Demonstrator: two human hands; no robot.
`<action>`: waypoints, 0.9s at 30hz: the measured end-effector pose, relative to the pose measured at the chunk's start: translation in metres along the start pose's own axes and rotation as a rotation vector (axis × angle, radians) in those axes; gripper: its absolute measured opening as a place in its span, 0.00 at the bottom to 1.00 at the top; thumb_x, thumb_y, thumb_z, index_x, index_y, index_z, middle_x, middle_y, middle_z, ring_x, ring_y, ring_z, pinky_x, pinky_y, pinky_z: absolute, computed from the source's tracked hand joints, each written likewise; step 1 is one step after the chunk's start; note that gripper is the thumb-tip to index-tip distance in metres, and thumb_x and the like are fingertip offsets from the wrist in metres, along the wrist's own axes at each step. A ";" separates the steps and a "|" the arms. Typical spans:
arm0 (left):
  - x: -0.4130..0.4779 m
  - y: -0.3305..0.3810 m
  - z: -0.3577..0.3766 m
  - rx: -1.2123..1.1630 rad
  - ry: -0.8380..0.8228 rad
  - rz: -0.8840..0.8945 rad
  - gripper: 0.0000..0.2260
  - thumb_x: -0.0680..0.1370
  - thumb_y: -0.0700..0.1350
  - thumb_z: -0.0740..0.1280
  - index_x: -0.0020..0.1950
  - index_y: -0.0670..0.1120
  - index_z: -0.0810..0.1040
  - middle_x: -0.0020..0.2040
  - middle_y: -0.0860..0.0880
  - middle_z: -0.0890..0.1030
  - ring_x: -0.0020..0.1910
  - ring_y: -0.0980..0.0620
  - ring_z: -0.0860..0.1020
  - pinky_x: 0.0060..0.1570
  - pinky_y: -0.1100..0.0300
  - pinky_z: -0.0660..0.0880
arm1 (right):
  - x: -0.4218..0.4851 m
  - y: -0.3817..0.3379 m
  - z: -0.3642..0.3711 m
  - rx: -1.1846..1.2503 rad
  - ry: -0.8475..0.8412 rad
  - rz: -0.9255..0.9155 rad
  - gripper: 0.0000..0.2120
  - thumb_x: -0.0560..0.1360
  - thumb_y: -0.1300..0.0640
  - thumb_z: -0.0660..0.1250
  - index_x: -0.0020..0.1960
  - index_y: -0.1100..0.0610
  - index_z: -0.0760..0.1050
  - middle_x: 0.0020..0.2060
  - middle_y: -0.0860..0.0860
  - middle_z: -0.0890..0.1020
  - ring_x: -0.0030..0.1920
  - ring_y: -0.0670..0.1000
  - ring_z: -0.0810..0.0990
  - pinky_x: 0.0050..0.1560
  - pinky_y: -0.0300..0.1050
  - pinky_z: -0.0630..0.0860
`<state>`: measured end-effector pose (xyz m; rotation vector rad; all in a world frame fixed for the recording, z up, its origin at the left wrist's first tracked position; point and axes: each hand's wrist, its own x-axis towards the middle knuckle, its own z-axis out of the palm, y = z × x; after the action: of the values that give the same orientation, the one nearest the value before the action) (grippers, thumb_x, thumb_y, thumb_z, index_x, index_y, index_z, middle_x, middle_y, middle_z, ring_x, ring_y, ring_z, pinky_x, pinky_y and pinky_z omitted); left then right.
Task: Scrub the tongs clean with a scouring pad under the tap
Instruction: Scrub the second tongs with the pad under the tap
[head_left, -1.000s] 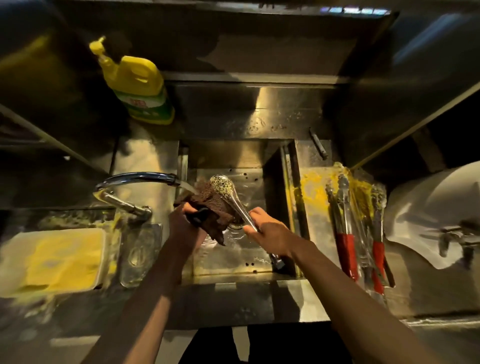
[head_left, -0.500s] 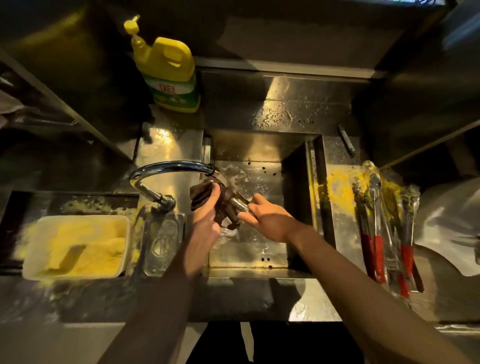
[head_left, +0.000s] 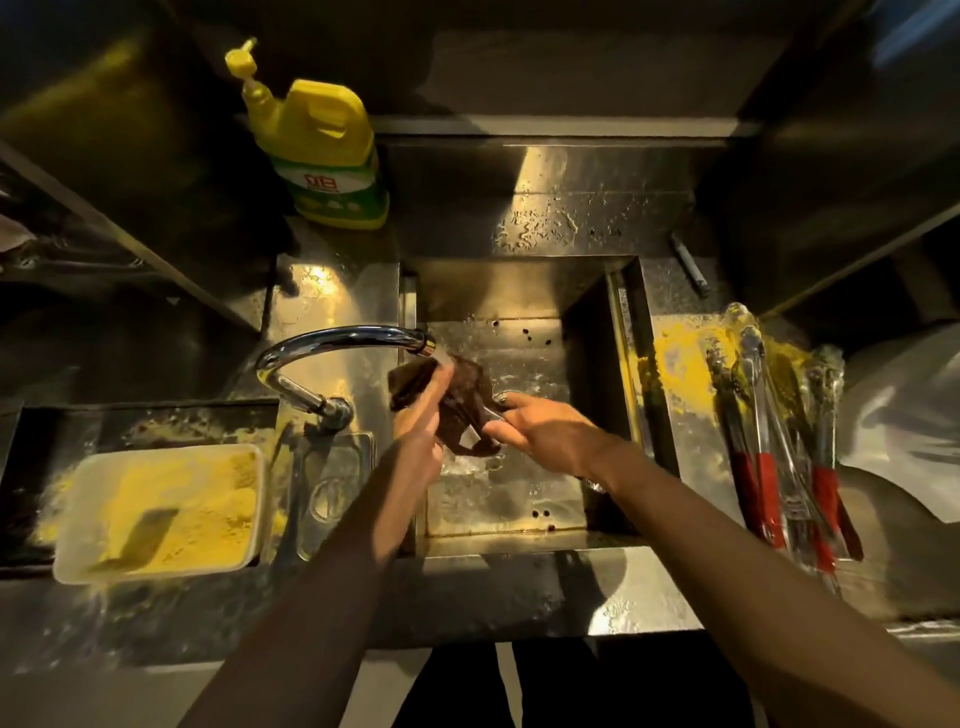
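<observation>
Grips pad (head_left: 470, 387) in left hand (head_left: 420, 413), fingers curled round the dark wad, fingertips pointing toward the back wall of the sink (head_left: 519, 283). Wraps pad over the working end of the tongs (head_left: 497, 401), leaving only a short gleam of metal between pad and right hand (head_left: 545, 434). Pinches tongs in right hand, thumb and fingers closed on the shaft just beside the pad; handle end hidden under palm and wrist. Holds both hands close together over the left half of the sink, above its wet floor. Keeps pad just below and right of the spout of the tap (head_left: 337, 338); cannot tell whether water runs.

Compared with 1.0 s ago: no longer shows the spoon-shaped tip of the tongs beyond the pad; covers it now. Brings left hand further up along the tongs, right next to the spout. Compared with 0.5 s ago: much the same grip in both hands, pad much as far over the metal.

On tabletop (head_left: 623, 597), right of sink: spare tongs (head_left: 766, 483) with red handles, side by side on yellow-smeared steel. Left of tap: tub (head_left: 70, 525) of yellow powder. Behind tap: yellow bottle (head_left: 322, 150), upright.
</observation>
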<state>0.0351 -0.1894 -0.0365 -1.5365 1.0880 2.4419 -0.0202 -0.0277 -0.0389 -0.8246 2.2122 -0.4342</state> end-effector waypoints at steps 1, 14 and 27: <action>0.003 0.001 0.001 -0.017 0.044 0.024 0.11 0.68 0.46 0.78 0.47 0.46 0.80 0.47 0.45 0.85 0.47 0.45 0.83 0.54 0.48 0.78 | 0.003 0.001 -0.006 -0.025 -0.012 -0.009 0.24 0.83 0.39 0.53 0.47 0.55 0.79 0.52 0.50 0.75 0.48 0.51 0.77 0.52 0.47 0.73; 0.007 -0.010 0.004 0.033 -0.002 0.010 0.11 0.72 0.42 0.76 0.52 0.40 0.83 0.46 0.43 0.86 0.46 0.45 0.84 0.49 0.51 0.81 | -0.009 0.013 0.019 -0.152 0.176 0.147 0.27 0.82 0.36 0.47 0.49 0.54 0.76 0.44 0.49 0.76 0.45 0.54 0.79 0.43 0.46 0.70; 0.008 0.007 -0.015 0.384 -0.149 0.051 0.27 0.65 0.52 0.80 0.60 0.42 0.81 0.53 0.43 0.85 0.53 0.45 0.84 0.57 0.47 0.78 | -0.007 0.023 -0.004 -0.156 0.142 0.050 0.29 0.81 0.33 0.48 0.37 0.53 0.72 0.36 0.50 0.74 0.37 0.51 0.75 0.41 0.48 0.71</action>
<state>0.0399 -0.2057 -0.0426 -1.2039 1.4724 2.1651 -0.0293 -0.0063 -0.0446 -0.8399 2.4169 -0.3070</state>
